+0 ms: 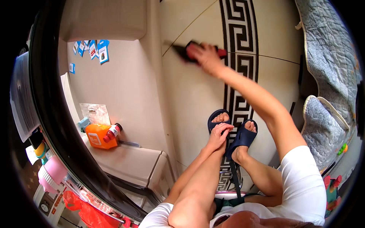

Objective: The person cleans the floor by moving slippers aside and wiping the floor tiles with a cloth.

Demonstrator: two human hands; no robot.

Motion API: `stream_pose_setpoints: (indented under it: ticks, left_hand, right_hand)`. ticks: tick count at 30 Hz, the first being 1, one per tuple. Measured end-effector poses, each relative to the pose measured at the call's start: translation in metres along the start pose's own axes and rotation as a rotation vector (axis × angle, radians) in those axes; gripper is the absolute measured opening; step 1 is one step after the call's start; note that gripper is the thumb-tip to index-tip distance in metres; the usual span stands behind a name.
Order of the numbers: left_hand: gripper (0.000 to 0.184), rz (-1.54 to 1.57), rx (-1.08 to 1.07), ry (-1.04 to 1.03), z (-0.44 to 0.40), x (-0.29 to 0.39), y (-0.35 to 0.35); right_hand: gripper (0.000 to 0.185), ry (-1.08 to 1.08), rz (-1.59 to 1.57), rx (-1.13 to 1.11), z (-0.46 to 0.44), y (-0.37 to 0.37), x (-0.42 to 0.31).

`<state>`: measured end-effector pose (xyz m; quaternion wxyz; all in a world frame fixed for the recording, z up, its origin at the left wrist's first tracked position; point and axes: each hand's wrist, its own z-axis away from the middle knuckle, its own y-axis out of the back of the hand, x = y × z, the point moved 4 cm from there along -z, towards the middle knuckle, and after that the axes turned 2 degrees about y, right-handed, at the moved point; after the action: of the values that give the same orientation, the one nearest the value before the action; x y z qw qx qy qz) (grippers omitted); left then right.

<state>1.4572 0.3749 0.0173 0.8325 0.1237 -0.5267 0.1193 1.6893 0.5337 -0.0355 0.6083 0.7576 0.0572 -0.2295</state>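
My right hand (208, 60) reaches far forward to the tiled floor (194, 87). Its fingers wrap over a red and black object (191, 51), smeared by motion, so I cannot make out its kind. A dark pointed end sticks out to the left of the hand, and a red end shows on the right beside the patterned strip (242, 36). Resting at my knee, my left hand (217, 136) has its fingers loosely stretched out and holds nothing. Just beyond it are my feet in dark blue slippers (243, 138).
To the left stands a beige table-like surface (125, 79) bearing blue-edged cards (103, 51), an orange wipes pack (99, 135) and a small red bottle (111, 133). A grey quilted cover (330, 49) hangs along the right. Red plastic bags (93, 211) lie at lower left.
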Motion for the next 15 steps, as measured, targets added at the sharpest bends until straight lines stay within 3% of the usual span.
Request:
stream_pose_setpoints:
  ticks: [5,7,9,11,13,14,15]
  left_hand:
    - [0.015,0.044,0.028,0.006,0.002,-0.007,0.0]
    - [0.015,0.086,0.033,0.041,0.006,-0.01,-0.003]
    - [0.017,0.098,0.023,0.07,0.007,-0.013,-0.004]
    - [0.017,0.064,0.02,0.039,0.005,-0.013,-0.004]
    - [0.017,0.035,0.044,-0.011,0.005,-0.005,-0.001]
    - [0.017,0.025,0.034,-0.01,0.005,-0.005,-0.001]
    - [0.018,0.014,0.023,-0.011,0.004,-0.004,0.0]
  right_hand:
    - [0.045,0.361,-0.121,-0.141,0.088,-0.02,-0.107]
    - [0.045,0.351,-0.203,-0.274,0.117,-0.009,-0.127]
    - [0.048,0.084,-0.544,-0.465,0.124,0.003,-0.111]
    - [0.06,-0.218,-1.297,-0.693,0.112,0.038,-0.086]
    - [0.055,-0.345,-1.077,-0.177,0.102,0.08,-0.039]
    - [0.056,-0.556,-1.157,-0.222,0.087,0.113,-0.018]
    - [0.055,-0.424,-0.886,0.02,0.084,0.118,0.016]
